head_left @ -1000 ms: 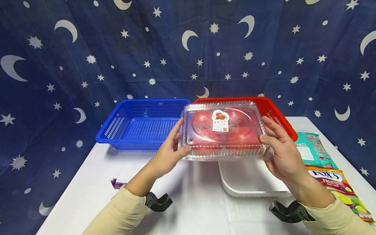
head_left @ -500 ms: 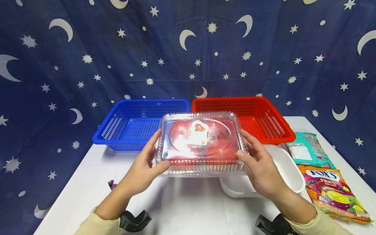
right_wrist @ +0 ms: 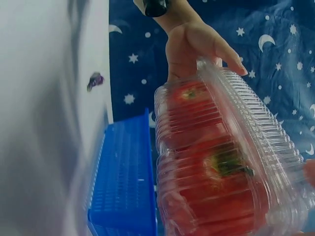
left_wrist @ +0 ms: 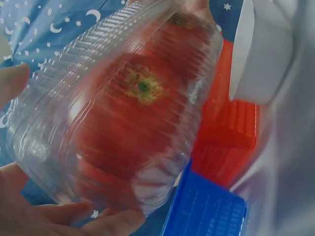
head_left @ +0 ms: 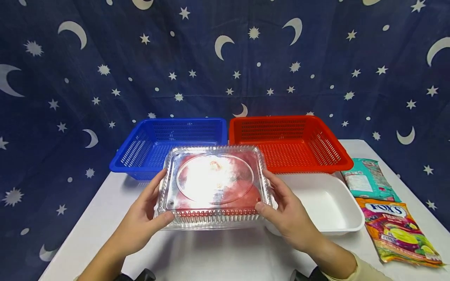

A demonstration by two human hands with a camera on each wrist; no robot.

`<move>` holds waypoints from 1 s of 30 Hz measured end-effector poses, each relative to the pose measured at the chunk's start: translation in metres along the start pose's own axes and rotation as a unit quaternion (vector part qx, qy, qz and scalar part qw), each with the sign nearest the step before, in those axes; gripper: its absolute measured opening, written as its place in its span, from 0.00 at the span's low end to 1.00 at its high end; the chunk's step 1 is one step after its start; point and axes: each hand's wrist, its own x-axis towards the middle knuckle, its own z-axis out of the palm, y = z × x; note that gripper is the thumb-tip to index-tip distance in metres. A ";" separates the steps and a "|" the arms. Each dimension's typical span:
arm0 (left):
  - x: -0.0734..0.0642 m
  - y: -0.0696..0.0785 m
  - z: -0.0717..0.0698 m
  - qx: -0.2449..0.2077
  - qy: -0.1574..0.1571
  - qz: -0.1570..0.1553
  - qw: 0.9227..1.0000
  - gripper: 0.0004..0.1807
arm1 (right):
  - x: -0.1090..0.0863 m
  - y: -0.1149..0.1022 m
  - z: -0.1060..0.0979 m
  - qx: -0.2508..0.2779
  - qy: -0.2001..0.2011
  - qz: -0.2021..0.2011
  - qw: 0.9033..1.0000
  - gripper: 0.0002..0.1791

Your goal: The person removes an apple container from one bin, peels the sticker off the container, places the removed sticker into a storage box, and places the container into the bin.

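Note:
A clear plastic clamshell box is held up over the table between my two hands, tilted so its lid faces me. Large red tomatoes fill it, their green stem ends showing through the ribbed side in both wrist views. My left hand grips the box's left end, thumb over the lid edge and fingers round the side. At the right end, my right hand grips it the same way. Glare on the lid washes out its label in the head view.
Behind the box stand a blue basket and a red basket. A white tray lies right of it, beside a teal packet and a FOX'S candy bag. The right wrist view shows a small purple wrapped piece.
Both hands have brought the box down, left and nearer to me, uncovering the red basket and more of the white tray. The purple piece has gone behind the left arm in the head view.

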 end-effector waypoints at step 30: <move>-0.060 -0.046 -0.027 0.054 -0.021 -0.127 0.990 0.54 | -0.010 0.050 0.022 -0.123 -0.080 0.095 0.985 0.38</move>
